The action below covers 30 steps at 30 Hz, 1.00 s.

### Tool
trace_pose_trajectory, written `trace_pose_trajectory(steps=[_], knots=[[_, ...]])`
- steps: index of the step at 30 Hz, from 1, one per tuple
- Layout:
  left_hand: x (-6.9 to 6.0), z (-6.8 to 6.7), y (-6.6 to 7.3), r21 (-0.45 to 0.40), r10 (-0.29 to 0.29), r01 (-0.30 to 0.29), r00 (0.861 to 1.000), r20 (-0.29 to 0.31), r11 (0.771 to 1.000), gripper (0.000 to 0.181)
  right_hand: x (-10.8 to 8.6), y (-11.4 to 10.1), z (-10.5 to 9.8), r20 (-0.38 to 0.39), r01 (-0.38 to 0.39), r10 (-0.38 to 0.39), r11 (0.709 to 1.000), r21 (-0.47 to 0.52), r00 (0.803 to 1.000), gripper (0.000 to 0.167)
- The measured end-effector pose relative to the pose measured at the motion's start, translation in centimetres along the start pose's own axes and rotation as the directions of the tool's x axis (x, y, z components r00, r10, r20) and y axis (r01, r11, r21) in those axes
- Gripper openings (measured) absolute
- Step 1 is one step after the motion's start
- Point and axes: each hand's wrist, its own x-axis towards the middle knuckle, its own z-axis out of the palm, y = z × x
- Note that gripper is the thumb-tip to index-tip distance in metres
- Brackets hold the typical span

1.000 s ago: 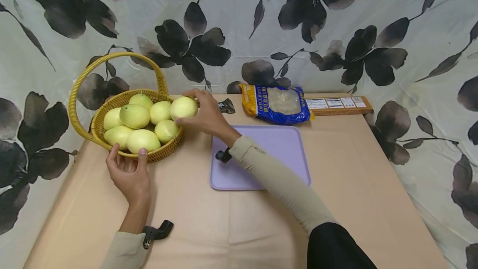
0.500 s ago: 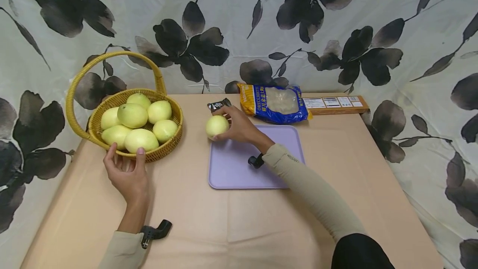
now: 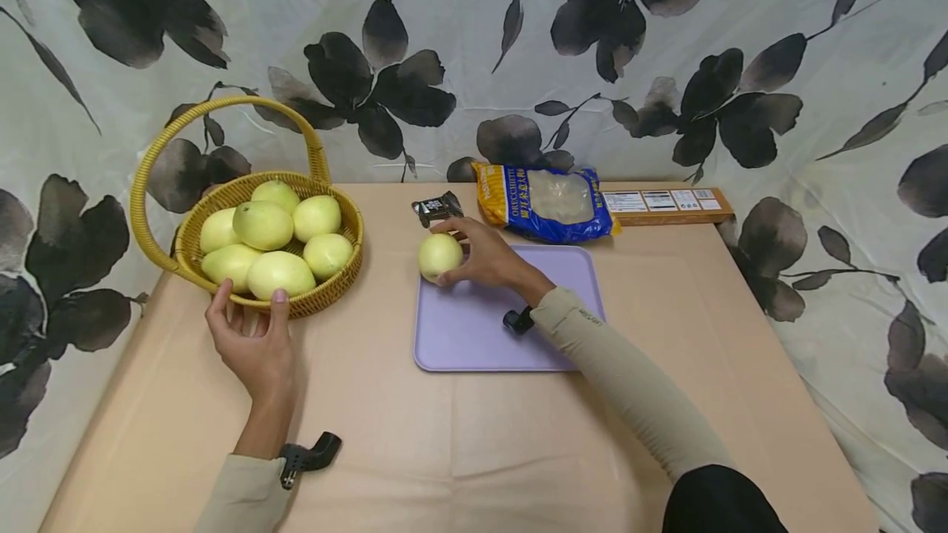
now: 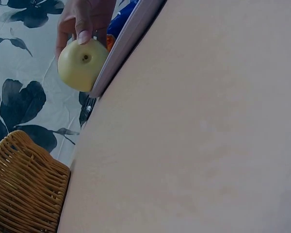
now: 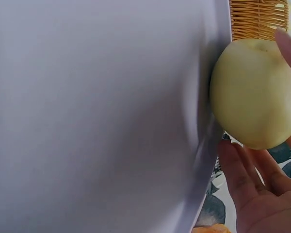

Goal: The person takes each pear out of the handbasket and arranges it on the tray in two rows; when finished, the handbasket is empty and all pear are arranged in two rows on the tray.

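In the head view my right hand (image 3: 485, 255) pinches a round yellow-green fruit (image 3: 439, 258) between thumb and fingers. The fruit is over the far left corner of a lilac tray (image 3: 489, 344); the right wrist view shows it beside the tray's rim. My left hand (image 3: 255, 352) holds the front of a yellow wicker basket (image 3: 336, 290), fingertips and thumb at its rim and other fingers partly hidden beneath. Several similar fruits (image 3: 281, 275) fill the basket. The left wrist view shows the gripped fruit (image 4: 82, 68) and the basket's wall (image 4: 26, 189), but not my left hand.
A small black packet (image 3: 437, 208) lies behind the gripped fruit. A blue and yellow pasta bag (image 3: 555, 196) and a long brown box (image 3: 670, 206) sit along the table's back edge. A tall handle (image 3: 222, 103) arches over the basket. Floral cloth hangs behind.
My right hand has carried the fruit from the basket's right rim rightward to the tray's far left corner. It moved only slightly in the last half second. My left hand stays at the basket.
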Motion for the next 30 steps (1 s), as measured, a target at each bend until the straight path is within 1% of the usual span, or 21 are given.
trace_pose_trajectory(steps=[4,8,13,16,18,21,24,27,30], knots=[[0.0,0.0,0.2,0.009,0.003,-0.003,1.0,-0.001,1.0,0.069,0.0,-0.2,-0.1,0.004,0.019,-0.019,1.0,-0.017,1.0,0.089],[0.0,-0.1,0.3,0.013,0.007,-0.007,1.0,-0.003,1.0,0.069,0.2,-1.0,-0.2,-0.037,0.043,-0.045,0.998,-0.055,0.998,0.088],[0.0,-0.1,0.2,0.008,0.006,-0.006,1.0,0.004,1.0,0.069,1.1,-3.4,0.2,-0.09,0.102,-0.114,0.986,-0.13,0.989,0.084],[0.0,-0.2,0.1,0.012,0.0,0.0,1.0,0.022,1.0,0.069,2.0,-5.3,1.0,-0.098,0.14,-0.155,0.98,-0.145,0.983,0.082],[0.0,-0.3,0.1,0.029,-0.005,0.004,0.999,0.039,1.0,0.069,2.7,-6.6,1.9,-0.084,0.163,-0.176,0.976,-0.143,0.981,0.081],[0.0,-0.6,0.2,0.066,-0.016,0.012,0.998,0.066,0.998,0.069,4.0,-8.5,3.5,-0.039,0.215,-0.222,0.968,-0.13,0.974,0.081],[0.0,-0.8,0.3,0.088,-0.02,0.012,0.995,0.095,0.996,0.07,5.4,-10.1,5.4,0.012,0.268,-0.269,0.957,-0.111,0.963,0.081],[-0.1,-0.9,0.4,0.09,-0.018,0.007,0.993,0.12,0.996,0.07,6.8,-11.2,7.2,0.055,0.316,-0.312,0.944,-0.095,0.949,0.079],[-0.1,-1.1,0.5,0.095,-0.016,0.002,0.99,0.138,0.995,0.07,8.1,-11.9,8.8,0.105,0.343,-0.334,0.937,-0.074,0.937,0.074]])
